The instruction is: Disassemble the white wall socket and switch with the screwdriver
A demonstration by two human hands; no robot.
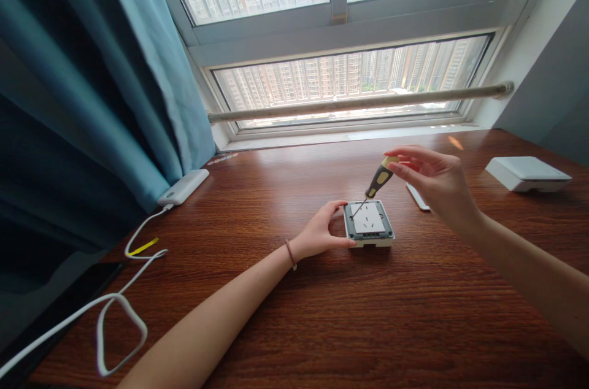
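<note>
A white wall socket (pixel 368 219) with a grey frame sits on its box, flat on the wooden table. My left hand (pixel 326 229) grips it from the left, thumb at the near edge and fingers at the far corner. Above it, my right hand (pixel 430 174) pinches the top of a screwdriver (pixel 381 180) with a black and yellow handle. The screwdriver leans, its thin shaft running down to the left side of the socket, near a screw hole. Whether the tip sits in a screw is too small to tell.
A white rectangular piece (pixel 418 197) lies partly behind my right hand. At the right stands a white box (pixel 528 173). A white power strip (pixel 183 187) with a looping cable (pixel 122 298) and yellow tie (pixel 144 246) lies at the left, by the blue curtain (pixel 138 70).
</note>
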